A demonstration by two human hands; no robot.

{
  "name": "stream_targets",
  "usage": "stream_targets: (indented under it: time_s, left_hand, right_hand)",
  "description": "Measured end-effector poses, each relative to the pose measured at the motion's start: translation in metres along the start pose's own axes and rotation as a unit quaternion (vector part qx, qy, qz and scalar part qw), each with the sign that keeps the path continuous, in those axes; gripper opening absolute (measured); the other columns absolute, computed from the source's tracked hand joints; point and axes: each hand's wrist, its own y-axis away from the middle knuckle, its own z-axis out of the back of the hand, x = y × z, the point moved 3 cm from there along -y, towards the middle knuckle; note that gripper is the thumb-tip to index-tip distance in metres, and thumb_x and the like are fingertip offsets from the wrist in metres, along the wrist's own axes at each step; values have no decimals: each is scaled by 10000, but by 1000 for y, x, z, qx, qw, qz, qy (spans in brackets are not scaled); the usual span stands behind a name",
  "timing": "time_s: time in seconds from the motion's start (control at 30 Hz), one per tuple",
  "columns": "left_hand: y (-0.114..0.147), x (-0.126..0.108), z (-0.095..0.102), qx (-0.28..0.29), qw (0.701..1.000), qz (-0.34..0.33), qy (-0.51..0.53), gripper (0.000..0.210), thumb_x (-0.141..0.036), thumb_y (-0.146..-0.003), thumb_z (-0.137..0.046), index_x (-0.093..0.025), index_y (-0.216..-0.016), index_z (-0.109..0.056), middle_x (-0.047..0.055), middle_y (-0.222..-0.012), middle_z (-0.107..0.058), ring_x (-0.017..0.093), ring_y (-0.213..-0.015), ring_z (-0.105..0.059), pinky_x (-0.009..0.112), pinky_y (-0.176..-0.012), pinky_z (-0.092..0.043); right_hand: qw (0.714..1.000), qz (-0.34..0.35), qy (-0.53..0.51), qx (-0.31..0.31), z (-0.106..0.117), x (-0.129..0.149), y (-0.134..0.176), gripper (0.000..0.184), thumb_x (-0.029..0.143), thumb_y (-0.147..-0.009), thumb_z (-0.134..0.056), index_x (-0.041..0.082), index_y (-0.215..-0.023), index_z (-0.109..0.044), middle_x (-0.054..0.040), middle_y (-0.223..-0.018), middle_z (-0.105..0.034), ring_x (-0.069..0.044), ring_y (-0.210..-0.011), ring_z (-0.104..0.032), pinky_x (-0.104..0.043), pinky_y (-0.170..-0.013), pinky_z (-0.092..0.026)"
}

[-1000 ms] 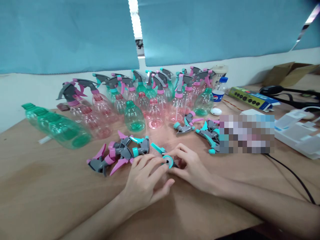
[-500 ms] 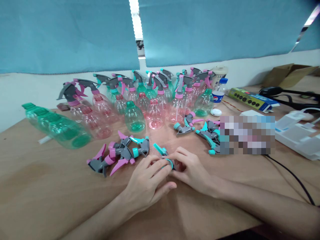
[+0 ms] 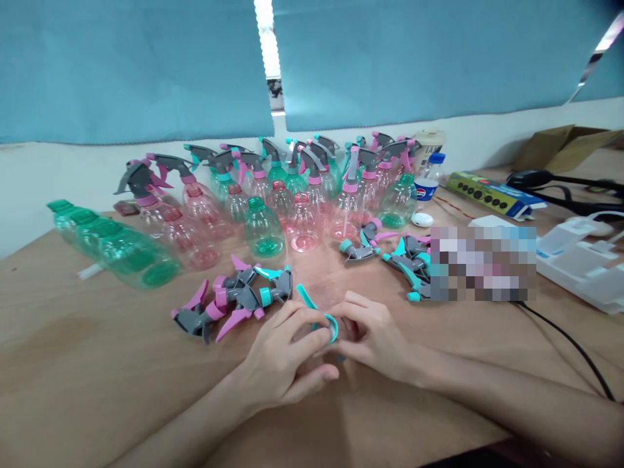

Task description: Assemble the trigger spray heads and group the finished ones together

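Observation:
Low over the wooden table, both hands are closed on one trigger spray head with a teal collar. The fingers of my left hand grip at the collar, whose open end faces me. My right hand pinches the head from the other side and covers most of its grey body. A teal trigger sticks out beyond the fingertips. Just left of my hands lies a pile of grey spray heads with pink and teal parts. More loose spray heads lie to the right.
Capless green and pink bottles stand ahead, with several sprayer-topped bottles behind. Green bottles are lined up at left. At right are a blue cup, a yellow-blue box, a white plastic tray and a black cable.
The spray head has turned in my hands, so its teal collar faces me more openly. My left fingers have shifted at the collar. The bottles and loose heads have stayed put.

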Motion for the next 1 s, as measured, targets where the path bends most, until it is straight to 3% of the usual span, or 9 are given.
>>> stream_targets:
  time_s: [0.23, 0.5, 0.63, 0.8, 1.0]
  left_hand:
    - [5, 3, 2, -37, 999, -7, -9, 286, -383, -921, -421, -159, -1010, -575, 120, -1053, -576, 243, -932, -507, 410, -787, -467]
    - [9, 13, 1, -33, 998, 58, -18, 244, -364, -881, -489, -202, -1015, -611, 114, -1147, -486, 260, -1006, -477, 386, -767, -476]
    - [6, 9, -2, -20, 995, 97, 33, 231, -282, -849, -541, -181, -1054, -575, 115, -1140, -473, 250, -1033, -485, 359, -774, -496]
    - [2, 2, -2, 14, 988, 121, 94, 150, -184, -825, -529, -185, -964, -585, 95, -1113, -473, 219, -995, -503, 331, -761, -517]
    - [5, 6, -3, -21, 987, 139, 81, 92, -168, -843, -512, -190, -887, -590, 87, -1084, -483, 210, -974, -519, 338, -763, -514]
  right_hand:
    - [1000, 8, 3, -12, 4, 4, -3, 244, 395, -838, -628, 158, -890, -654, 33, -636, -472, -102, -565, -440, -221, -522, -361]
    - [1000, 11, 7, 0, 2, 2, 1, 227, 379, -837, -631, 169, -917, -658, 40, -595, -464, -107, -550, -420, -224, -516, -358]
    - [1000, 9, -1, 3, 0, 1, 0, 143, 301, -839, -629, 173, -897, -661, 43, -599, -456, -102, -546, -413, -219, -516, -350]
    - [1000, 7, 6, 10, -2, 0, 0, 40, 213, -800, -651, 174, -809, -650, 45, -602, -475, -96, -549, -419, -213, -518, -340]
    - [1000, 13, 9, 7, -1, -1, -2, 136, 285, -837, -625, 176, -907, -667, 39, -609, -480, -98, -546, -418, -217, -520, -344]
